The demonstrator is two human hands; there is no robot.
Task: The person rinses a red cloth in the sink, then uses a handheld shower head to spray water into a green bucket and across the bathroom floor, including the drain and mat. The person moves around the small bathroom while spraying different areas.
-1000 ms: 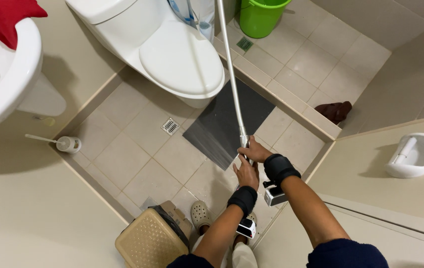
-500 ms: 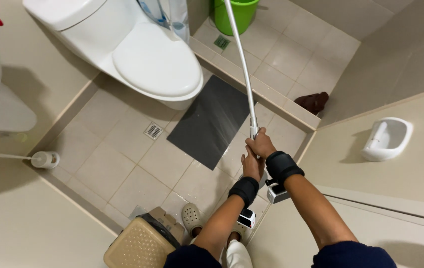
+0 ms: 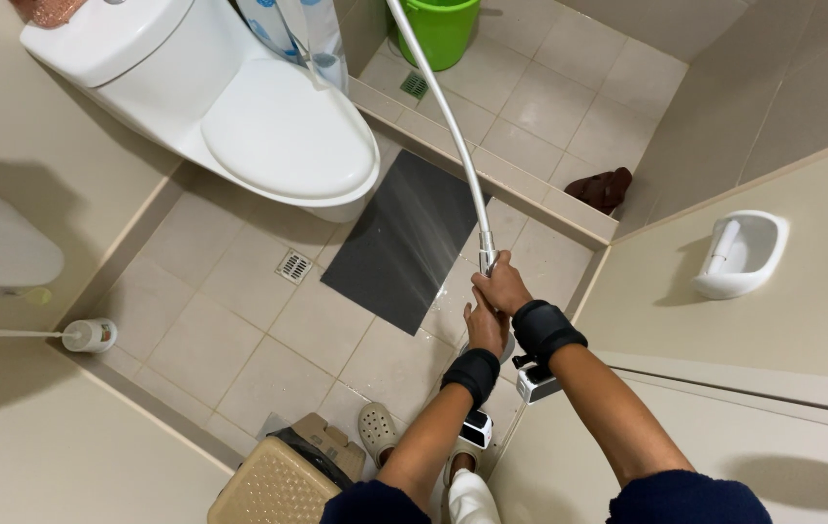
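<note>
I have the shower head (image 3: 487,262) gripped in both hands, its white hose (image 3: 438,102) running up and away past the green bucket (image 3: 442,27) at the top of the view. My right hand (image 3: 504,289) is wrapped tight around the handle just below the hose joint, and my left hand (image 3: 485,328) is closed right under it, the two touching; I cannot see the nozzle face itself behind my fingers. A fine spray fans out from the head toward the dark grey floor mat (image 3: 404,239), which lies flat on the beige tiles just in front of the toilet (image 3: 239,126). As I read it, the rinsing is under way but not far along: the mat looks evenly dark, a few droplets glisten on the tile near its lower corner, and most of the surrounding floor looks dry, including the tiles around the floor drain (image 3: 293,265). Farther out, a toilet brush in its holder (image 3: 87,336) stands against the left wall, a beige perforated stool (image 3: 273,483) sits beside my slippered foot (image 3: 376,431), and a brown cloth (image 3: 602,187) lies beyond the low kerb in the shower area. A white wall holder (image 3: 739,254) hangs on the right.
</note>
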